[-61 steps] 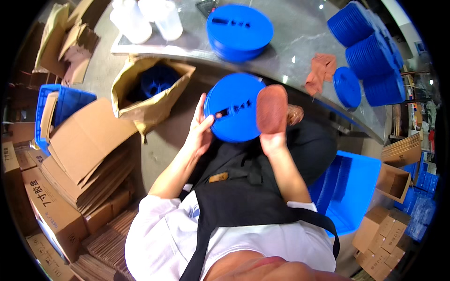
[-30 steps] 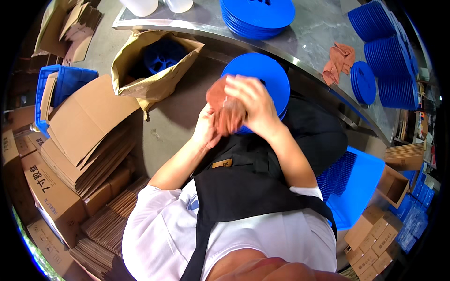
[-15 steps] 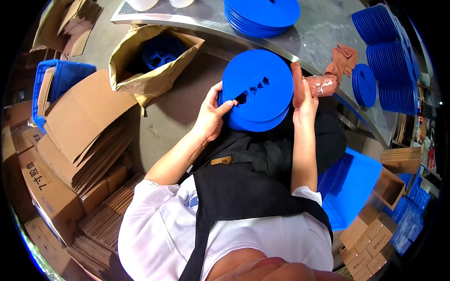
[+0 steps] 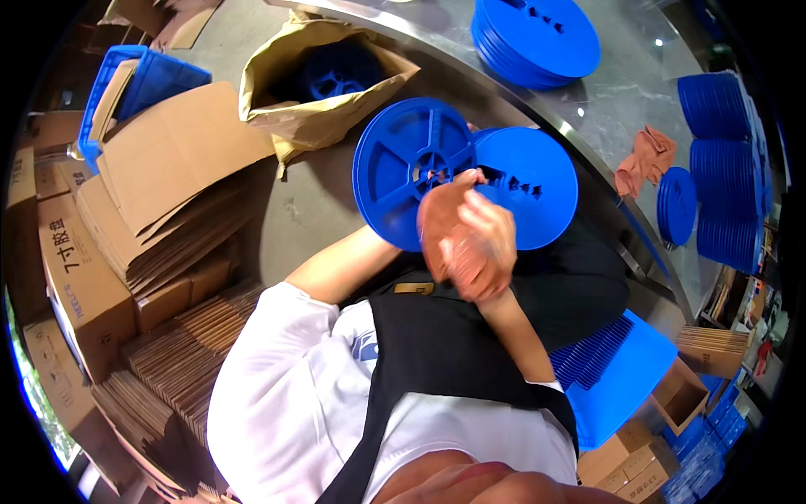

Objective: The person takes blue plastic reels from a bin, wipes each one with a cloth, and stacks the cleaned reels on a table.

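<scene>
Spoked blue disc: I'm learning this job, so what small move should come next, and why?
I'd probably sweep the reddish-brown pad lightly across the spoked blue disc: the right hand holds the pad in front of the disc's lower right, and the left forearm runs behind it, suggesting support there. Whether pad and disc touch is unclear.

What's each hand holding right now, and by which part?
Right hand: reddish-brown pad, apparently by its handle, though motion-blurred. Left hand: largely hidden behind the spoked blue disc; seems to hold it from behind, exact grip can't be told.
</scene>
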`<action>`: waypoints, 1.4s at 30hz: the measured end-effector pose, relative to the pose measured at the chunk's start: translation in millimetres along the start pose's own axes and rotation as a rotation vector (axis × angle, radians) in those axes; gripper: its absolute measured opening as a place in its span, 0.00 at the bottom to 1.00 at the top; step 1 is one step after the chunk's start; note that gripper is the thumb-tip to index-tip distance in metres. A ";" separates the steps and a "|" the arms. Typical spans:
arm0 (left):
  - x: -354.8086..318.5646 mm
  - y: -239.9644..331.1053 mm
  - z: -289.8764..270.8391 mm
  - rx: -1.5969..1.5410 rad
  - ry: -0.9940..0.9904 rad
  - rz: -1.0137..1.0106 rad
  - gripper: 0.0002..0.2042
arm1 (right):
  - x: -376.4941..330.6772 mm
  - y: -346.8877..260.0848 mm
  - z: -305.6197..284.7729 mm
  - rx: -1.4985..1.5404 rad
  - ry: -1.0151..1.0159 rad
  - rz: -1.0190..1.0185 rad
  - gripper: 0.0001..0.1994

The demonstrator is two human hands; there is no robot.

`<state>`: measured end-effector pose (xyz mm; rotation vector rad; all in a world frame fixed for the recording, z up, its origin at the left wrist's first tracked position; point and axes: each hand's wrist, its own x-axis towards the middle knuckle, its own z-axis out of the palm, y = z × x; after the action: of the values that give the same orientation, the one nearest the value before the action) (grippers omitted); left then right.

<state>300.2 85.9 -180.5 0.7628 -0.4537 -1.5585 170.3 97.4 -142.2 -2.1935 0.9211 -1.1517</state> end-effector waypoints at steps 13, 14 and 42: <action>-4.9 13.7 -21.1 -0.051 0.041 0.067 0.29 | 31.9 27.1 -8.5 -0.258 -0.245 0.071 0.19; -6.3 18.8 -27.6 -0.051 0.053 0.063 0.29 | 19.6 24.5 -18.9 -0.235 -0.259 0.055 0.20; -23.7 14.0 -55.2 0.160 -0.055 -0.041 0.28 | 45.7 38.0 15.3 -0.197 -0.209 -0.083 0.20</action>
<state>348.8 115.1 -204.9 0.8576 -0.6119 -1.5983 189.5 40.0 -152.7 -2.4751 0.8931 -0.8778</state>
